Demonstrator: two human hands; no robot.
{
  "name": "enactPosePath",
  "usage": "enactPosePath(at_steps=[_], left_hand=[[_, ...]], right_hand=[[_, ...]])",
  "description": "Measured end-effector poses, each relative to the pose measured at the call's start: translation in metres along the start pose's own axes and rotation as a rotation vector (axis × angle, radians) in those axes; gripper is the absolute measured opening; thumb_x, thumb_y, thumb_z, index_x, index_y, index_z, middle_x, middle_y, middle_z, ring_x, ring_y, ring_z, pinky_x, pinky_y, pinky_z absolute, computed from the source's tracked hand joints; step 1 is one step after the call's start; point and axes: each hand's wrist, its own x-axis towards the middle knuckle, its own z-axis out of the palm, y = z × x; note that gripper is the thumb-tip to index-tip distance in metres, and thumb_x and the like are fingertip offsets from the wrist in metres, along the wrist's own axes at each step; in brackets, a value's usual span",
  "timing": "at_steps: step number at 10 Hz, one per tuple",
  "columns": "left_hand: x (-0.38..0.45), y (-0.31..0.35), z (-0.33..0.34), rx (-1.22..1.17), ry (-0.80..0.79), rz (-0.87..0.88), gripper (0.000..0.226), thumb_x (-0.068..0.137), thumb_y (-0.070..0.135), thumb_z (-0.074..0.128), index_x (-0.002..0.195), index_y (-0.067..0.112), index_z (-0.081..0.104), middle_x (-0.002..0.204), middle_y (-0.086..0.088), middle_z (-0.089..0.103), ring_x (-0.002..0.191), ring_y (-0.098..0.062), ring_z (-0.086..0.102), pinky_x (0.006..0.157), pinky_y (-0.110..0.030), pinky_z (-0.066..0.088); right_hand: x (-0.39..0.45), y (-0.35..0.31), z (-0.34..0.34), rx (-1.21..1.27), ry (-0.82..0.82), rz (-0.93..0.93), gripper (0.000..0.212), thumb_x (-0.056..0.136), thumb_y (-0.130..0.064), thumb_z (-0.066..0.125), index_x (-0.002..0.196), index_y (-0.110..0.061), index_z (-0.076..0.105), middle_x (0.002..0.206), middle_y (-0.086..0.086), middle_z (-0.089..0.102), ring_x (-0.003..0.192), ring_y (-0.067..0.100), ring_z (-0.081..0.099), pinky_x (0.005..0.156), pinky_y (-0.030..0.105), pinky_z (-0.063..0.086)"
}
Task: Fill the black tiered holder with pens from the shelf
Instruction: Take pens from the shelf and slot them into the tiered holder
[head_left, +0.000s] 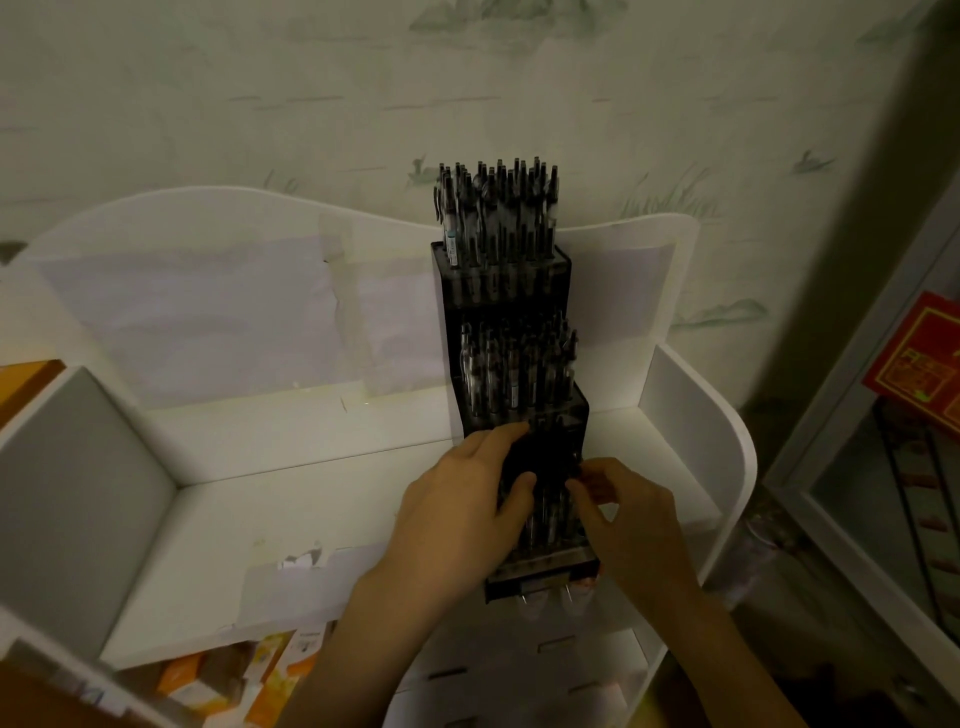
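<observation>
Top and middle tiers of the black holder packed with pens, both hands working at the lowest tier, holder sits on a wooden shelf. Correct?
One slip: the shelf is white, not wooden, as the head view shows. The rest holds: the black holder's top and middle tiers are packed with pens, and the left hand and right hand are at the lowest tier.

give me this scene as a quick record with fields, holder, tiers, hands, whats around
holder: black tiered holder standing on the white shelf unit, right side
top tier: packed with upright pens
middle tier: also full of pens
lowest tier: some pens, partly hidden by both hands
left hand: fingers curled on the holder's lower front
right hand: pinching at pens in the lowest tier
around: orange boxes below the shelf, red sign at right
</observation>
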Motion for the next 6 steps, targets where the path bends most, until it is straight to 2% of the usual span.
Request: enactPosePath(at_steps=[1,3,4,5,6], left_hand=[[-0.001,0.0,0.002,0.009,0.009,0.011,0.047,0.096,0.043,0.048,0.142,0.04,0.036,0.139,0.017,0.048,0.114,-0.004,0.053,0.085,-0.022,0.049],[-0.001,-0.001,0.006,0.015,0.017,0.006,0.046,0.096,0.041,0.048,0.141,0.039,0.037,0.136,0.015,0.051,0.114,-0.005,0.053,0.086,-0.021,0.048],[0.001,0.0,0.004,0.011,0.013,0.002,0.046,0.096,0.04,0.048,0.141,0.038,0.037,0.136,0.014,0.051,0.116,-0.006,0.052,0.088,-0.022,0.049],[0.006,0.003,-0.001,0.05,0.051,0.008,0.047,0.096,0.039,0.048,0.142,0.035,0.038,0.137,0.012,0.05,0.118,-0.007,0.051,0.088,-0.02,0.047],[0.008,0.007,-0.002,0.083,0.05,0.0,0.048,0.096,0.037,0.048,0.143,0.033,0.038,0.137,0.011,0.05,0.12,-0.007,0.049,0.091,-0.021,0.046]], right_hand=[[-0.008,0.012,0.006,-0.008,-0.1,0.071,0.014,0.09,-0.02,0.067,0.102,-0.014,0.068,0.087,-0.005,0.071,0.078,0.001,0.066,0.071,0.013,0.055],[-0.006,0.012,0.002,-0.044,-0.126,0.123,0.013,0.089,-0.027,0.068,0.101,-0.021,0.07,0.085,-0.008,0.071,0.076,0.001,0.066,0.068,0.017,0.056],[-0.003,0.008,-0.002,-0.118,-0.111,0.075,0.018,0.088,-0.032,0.069,0.104,-0.024,0.07,0.085,-0.011,0.07,0.075,0.003,0.065,0.065,0.019,0.055],[0.01,-0.008,-0.012,-0.203,-0.008,-0.091,0.03,0.085,-0.035,0.071,0.112,-0.021,0.068,0.092,-0.008,0.069,0.08,0.006,0.061,0.067,0.011,0.044],[0.016,-0.016,-0.019,-0.23,-0.004,-0.168,0.04,0.084,-0.035,0.073,0.12,-0.019,0.065,0.106,-0.002,0.068,0.093,0.013,0.062,0.077,0.021,0.05]])
